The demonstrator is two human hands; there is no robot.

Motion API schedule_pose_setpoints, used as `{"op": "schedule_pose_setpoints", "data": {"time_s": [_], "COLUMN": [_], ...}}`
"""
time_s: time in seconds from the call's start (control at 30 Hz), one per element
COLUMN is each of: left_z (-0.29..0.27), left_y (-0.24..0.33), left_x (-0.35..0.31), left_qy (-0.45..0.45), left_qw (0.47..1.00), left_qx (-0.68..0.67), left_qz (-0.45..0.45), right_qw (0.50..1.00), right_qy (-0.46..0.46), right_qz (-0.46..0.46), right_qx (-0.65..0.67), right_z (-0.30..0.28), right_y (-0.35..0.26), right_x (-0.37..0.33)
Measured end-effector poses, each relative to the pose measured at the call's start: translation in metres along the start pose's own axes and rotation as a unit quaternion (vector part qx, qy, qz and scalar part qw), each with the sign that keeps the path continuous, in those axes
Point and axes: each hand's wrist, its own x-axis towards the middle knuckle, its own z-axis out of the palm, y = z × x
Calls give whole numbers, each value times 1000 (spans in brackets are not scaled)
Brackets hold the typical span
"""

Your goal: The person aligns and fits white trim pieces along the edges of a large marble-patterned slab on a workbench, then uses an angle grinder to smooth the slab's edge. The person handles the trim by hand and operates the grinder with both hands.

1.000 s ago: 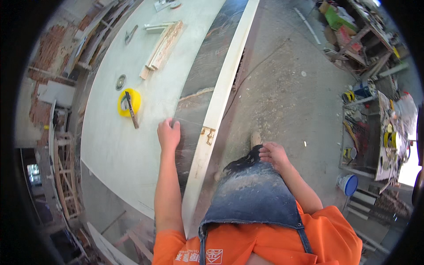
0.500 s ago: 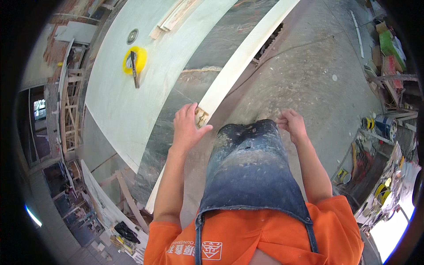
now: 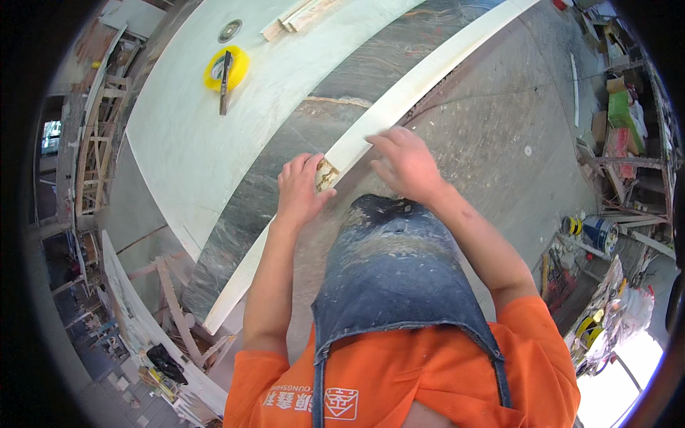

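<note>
A long white strip [image 3: 421,82] runs diagonally along the near edge of a dark veined stone slab [image 3: 300,128]. My left hand [image 3: 300,191] is closed across this strip, its fingers over the slab side and its thumb at the near edge. Between thumb and forefinger shows a small brown-and-white mottled patch [image 3: 326,175]; whether it is a separate piece, I cannot tell. Farther along, my right hand [image 3: 408,164] reaches over to the strip with fingers apart, nothing visible in them. Its fingertips are slightly blurred and appear to touch or nearly touch the strip.
On the pale slab [image 3: 193,135] lie a yellow tape roll [image 3: 237,70] with a dark knife-like tool [image 3: 224,85] across it, a round disc [image 3: 230,31] and several light strips [image 3: 296,16]. Wooden racks [image 3: 96,153] stand left; a blue bucket [image 3: 598,234] and clutter stand right.
My right hand has moved left and forward from beside the apron to the white strip. My left hand keeps its hold by the mottled patch. The whole view has shifted slightly.
</note>
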Motion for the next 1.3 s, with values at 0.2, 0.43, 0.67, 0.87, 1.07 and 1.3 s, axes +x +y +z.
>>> {"op": "schedule_pose_setpoints", "data": {"time_s": [0.2, 0.43, 0.67, 0.87, 1.07, 1.3], "left_z": [-2, 2, 2, -1, -3, 16], "left_y": [-2, -5, -2, -3, -7, -15], "left_x": [-2, -5, -5, -5, -3, 14], "left_qy": [4, 19, 10, -4, 12, 35], "left_qw": [1000, 1000, 1000, 1000, 999, 998], "left_qx": [-8, -10, -6, -15, -34, -54], "left_qz": [0, 8, 1, 1, 3, 19], "right_qw": [962, 950, 954, 956, 957, 945], "right_qy": [-97, -141, -118, -126, -135, -154], "right_qz": [-157, -164, -178, -164, -152, -130], "right_qx": [-201, -225, -211, -206, -206, -258], "right_z": [29, 37, 36, 35, 36, 37], "right_y": [1, 6, 9, 6, 2, 4], "right_x": [48, 48, 45, 45, 45, 41]}}
